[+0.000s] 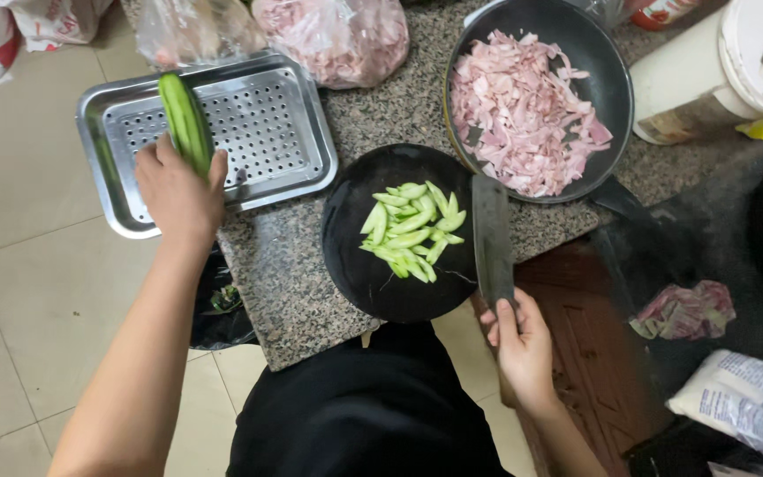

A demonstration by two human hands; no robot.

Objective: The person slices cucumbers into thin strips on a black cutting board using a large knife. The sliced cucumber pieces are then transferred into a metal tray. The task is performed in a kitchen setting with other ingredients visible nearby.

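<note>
My left hand [177, 190] grips a long green gourd [185, 119] and holds it over a perforated steel tray [298, 163] at the counter's left end. My right hand [523, 344] holds a cleaver [492, 238] by its handle, the blade lying along the right rim of a black pan [355, 265]. A pile of green vegetable slices [412, 230] lies in that pan. Behind it a second dark pan [607, 79] is heaped with pink sliced meat [523, 110].
Clear plastic bags of pink meat [337, 35] sit at the back of the speckled granite counter [284, 291]. A white bucket with lid [735, 62] stands at the right. A crumpled wrapper [686, 309] and a white sack [748, 397] lie lower right. Tiled floor [28, 291] is at left.
</note>
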